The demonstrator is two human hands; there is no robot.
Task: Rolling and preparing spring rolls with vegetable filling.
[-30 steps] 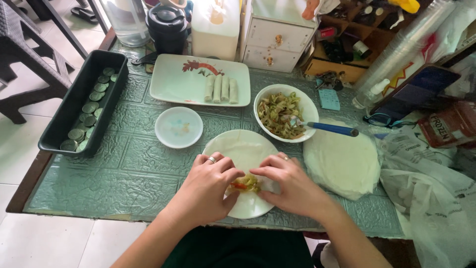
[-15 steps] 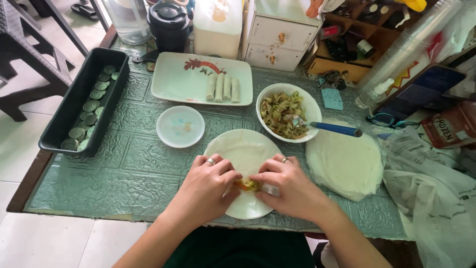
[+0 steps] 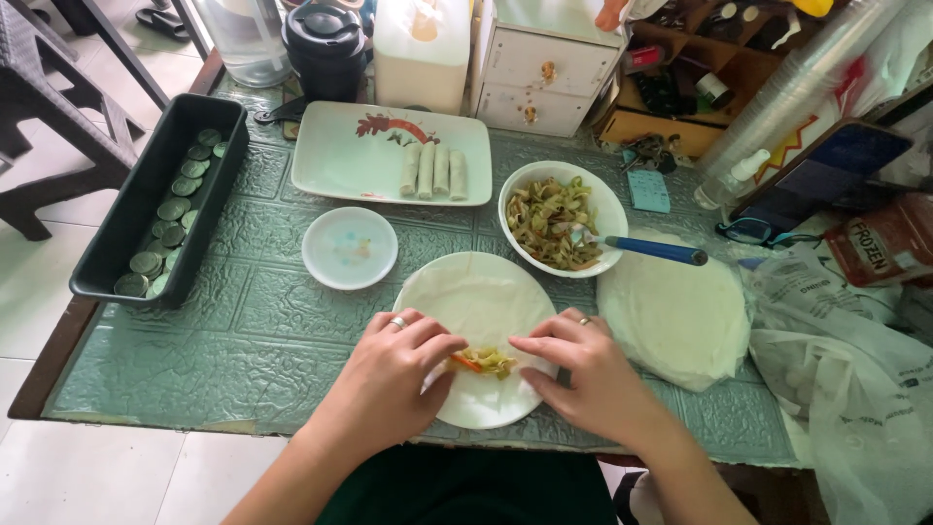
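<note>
A thin round wrapper (image 3: 483, 301) is spread over a white plate (image 3: 476, 420) at the near edge of the tabletop (image 3: 262, 331), and a small heap of shredded filling (image 3: 483, 362) lies on its near part. Compared with a second ago, more of the filling is exposed between the hands, which have drawn slightly apart; the near edge of the wrapper is judged to be gathered for folding over the filling. The left hand (image 3: 394, 374) is laid palm down, its fingers (image 3: 432, 347) close together and pressed on the wrapper just beside the filling. The right hand (image 3: 588, 374) mirrors it, fingers together, tips touching the wrapper. Beyond the plate stand a bowl of filling (image 3: 554, 219) with a blue-handled spoon (image 3: 656, 251), a stack of wrappers (image 3: 675, 316), a small empty dish (image 3: 349, 248) and a platter with finished rolls (image 3: 434, 170).
</note>
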